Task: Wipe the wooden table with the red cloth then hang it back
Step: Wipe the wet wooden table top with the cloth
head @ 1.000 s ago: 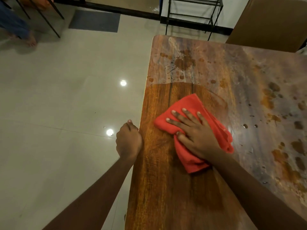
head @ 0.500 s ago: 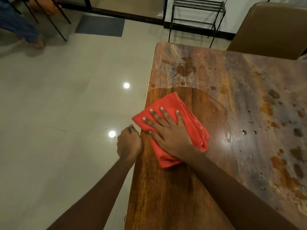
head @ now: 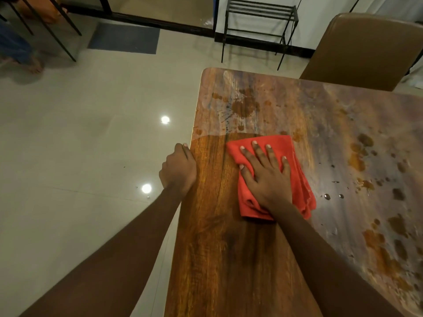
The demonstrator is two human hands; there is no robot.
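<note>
Head view: glossy wooden table (head: 229,259) on pale tiles; right hand (head: 266,177) spread flat on folded red cloth (head: 299,179), left hand (head: 178,170) curled closed against the left table edge.

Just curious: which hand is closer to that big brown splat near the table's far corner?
Right. The right hand presses the cloth just below the splat; the left hand grips the table edge, farther off.

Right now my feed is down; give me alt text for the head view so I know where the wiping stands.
The right hand presses flat on a folded red cloth on the wooden table, whose near left strip looks clean while stains and droplets cover the far end and right side. The left hand grips the table's left edge; a brown chair stands beyond.
</note>
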